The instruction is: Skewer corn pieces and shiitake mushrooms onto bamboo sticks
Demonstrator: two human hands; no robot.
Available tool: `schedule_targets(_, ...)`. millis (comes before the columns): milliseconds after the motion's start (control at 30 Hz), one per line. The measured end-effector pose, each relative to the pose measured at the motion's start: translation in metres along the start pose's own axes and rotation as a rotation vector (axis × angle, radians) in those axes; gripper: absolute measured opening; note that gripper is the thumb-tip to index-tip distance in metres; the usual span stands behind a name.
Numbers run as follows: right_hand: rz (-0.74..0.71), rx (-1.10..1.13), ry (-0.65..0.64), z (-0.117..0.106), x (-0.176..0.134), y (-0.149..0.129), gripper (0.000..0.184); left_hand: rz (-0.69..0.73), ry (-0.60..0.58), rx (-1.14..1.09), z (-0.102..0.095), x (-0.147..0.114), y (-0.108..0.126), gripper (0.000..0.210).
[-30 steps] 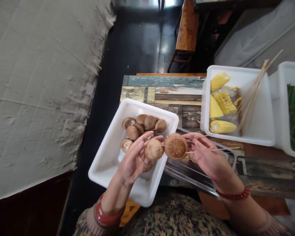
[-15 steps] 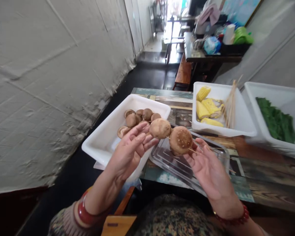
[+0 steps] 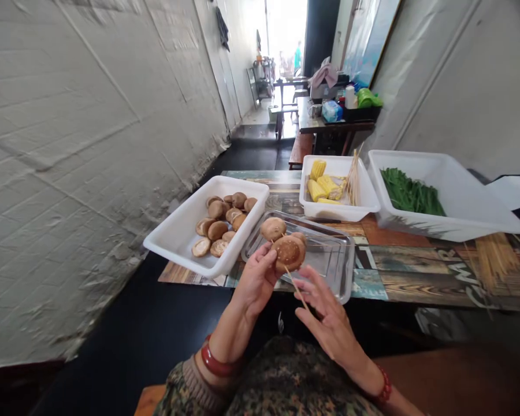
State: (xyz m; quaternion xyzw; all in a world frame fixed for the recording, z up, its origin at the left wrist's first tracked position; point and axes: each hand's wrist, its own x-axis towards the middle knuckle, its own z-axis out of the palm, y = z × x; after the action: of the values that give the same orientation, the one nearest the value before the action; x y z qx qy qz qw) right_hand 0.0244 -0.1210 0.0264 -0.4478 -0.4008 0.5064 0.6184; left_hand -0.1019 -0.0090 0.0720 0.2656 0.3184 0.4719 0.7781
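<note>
A skewer of brown mushrooms [image 3: 288, 253] is held up above the clear plastic tray [image 3: 329, 263]. My left hand [image 3: 256, 277] is closed on it, thumb and fingers gripping the caps from the left side. A bare length of bamboo stick [image 3: 298, 290] sticks out below the caps toward me. Beside that stick, my right hand [image 3: 327, 318] is open, its fingers and thumb apart around the stick's lower end. Whether it touches the stick is hard to see. Left of the tray, a white bin [image 3: 177, 245] contains several loose mushrooms [image 3: 218, 230].
Behind the tray stands a white bin [image 3: 333, 212] with corn pieces [image 3: 328, 186] and upright sticks [image 3: 353, 182]. To its right, another bin [image 3: 459, 199] has green leaves [image 3: 409, 193]. More bamboo sticks [image 3: 497, 257] lie at the table's right. A wall [image 3: 91, 144] runs along the left.
The skewer has turned from lying across both hands to pointing toward me. My left hand has taken hold of the caps, and my right hand has come off them. The view has shifted right.
</note>
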Motion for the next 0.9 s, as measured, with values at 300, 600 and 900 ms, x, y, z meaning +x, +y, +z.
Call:
schedule_targets(300,0.214,0.206,-0.182,-0.005,-0.014,0.008,0.039,0.111,0.099,0.025,-0.041,-0.025,0.012,0.034)
schedule_targets(600,0.387,0.208,-0.224,0.025,-0.024,0.019,0.036,0.065,0.047,-0.021,-0.03,-0.039,-0.011,0.031)
schedule_targets(900,0.404,0.251,-0.177,-0.005,-0.019,0.024,0.036,0.013,-0.051,0.076,-0.012,-0.01,-0.011,0.042)
